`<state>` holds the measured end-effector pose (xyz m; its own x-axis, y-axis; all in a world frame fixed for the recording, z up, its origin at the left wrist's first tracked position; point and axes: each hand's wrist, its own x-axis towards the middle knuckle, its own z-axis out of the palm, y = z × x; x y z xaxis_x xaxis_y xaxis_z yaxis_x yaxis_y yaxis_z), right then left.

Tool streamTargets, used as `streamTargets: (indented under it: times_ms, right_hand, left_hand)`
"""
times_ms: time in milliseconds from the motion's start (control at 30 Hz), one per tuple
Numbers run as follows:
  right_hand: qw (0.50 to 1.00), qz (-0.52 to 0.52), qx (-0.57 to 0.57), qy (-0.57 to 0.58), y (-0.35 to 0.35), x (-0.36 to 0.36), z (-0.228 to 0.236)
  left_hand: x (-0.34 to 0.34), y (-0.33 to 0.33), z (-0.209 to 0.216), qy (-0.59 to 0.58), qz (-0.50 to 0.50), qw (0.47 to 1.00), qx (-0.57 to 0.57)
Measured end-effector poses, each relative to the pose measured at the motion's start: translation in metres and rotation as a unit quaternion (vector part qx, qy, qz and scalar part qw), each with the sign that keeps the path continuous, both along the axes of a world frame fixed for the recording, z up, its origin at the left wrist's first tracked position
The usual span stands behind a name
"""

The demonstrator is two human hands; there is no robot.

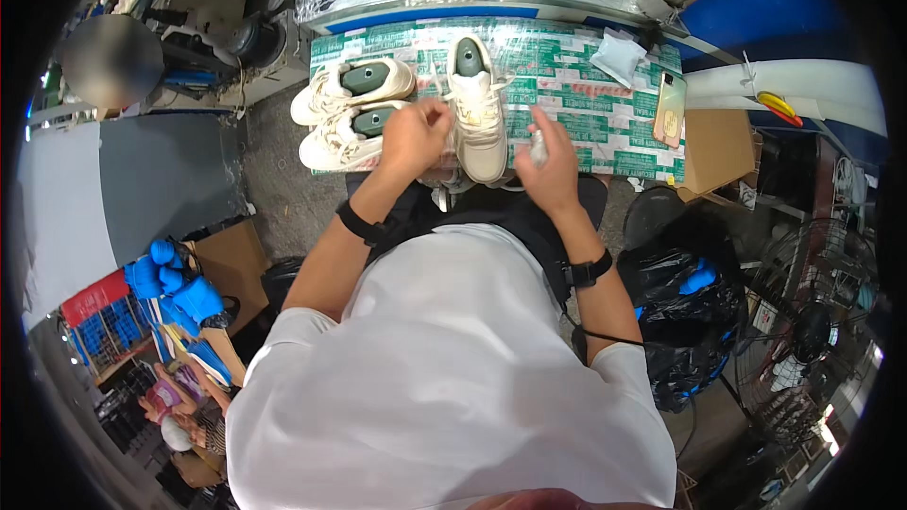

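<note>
Shoe (478, 121), upright, between left grip (417, 139) and right grip (552, 170)

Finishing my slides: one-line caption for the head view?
Left hand and right hand flank a cream sneaker, with two more sneakers at left.

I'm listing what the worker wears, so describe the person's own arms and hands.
Both sleeves are short and white. The left wristband and the right wristband are black, each with a blocky piece. A thin black cable crosses the right forearm. The left fingers and the right fingers wear no gloves.
</note>
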<state>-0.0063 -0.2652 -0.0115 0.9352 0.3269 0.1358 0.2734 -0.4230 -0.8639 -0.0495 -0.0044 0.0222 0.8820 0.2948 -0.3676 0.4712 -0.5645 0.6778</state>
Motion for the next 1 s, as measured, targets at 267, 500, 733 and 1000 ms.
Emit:
streamTargets:
  times_ms: [267, 500, 733, 1000]
  right_hand:
    - [0.937, 0.187, -0.125, -0.266, 0.056, 0.005, 0.029]
    - [0.955, 0.214, -0.112, -0.17, 0.06, 0.004, 0.035]
    - [0.906, 0.389, 0.076, 0.149, 0.072, -0.026, 0.048]
    - [0.987, 0.123, -0.069, -0.078, 0.044, 0.003, 0.043]
  left_hand:
    - [0.068, 0.04, -0.012, -0.296, -0.195, 0.925, 0.134]
    - [0.076, 0.051, -0.008, -0.21, -0.224, 0.951, -0.02]
    - [0.082, 0.056, -0.009, -0.198, -0.22, 0.955, -0.025]
    - [0.074, 0.027, 0.003, -0.207, -0.155, 0.966, 0.022]
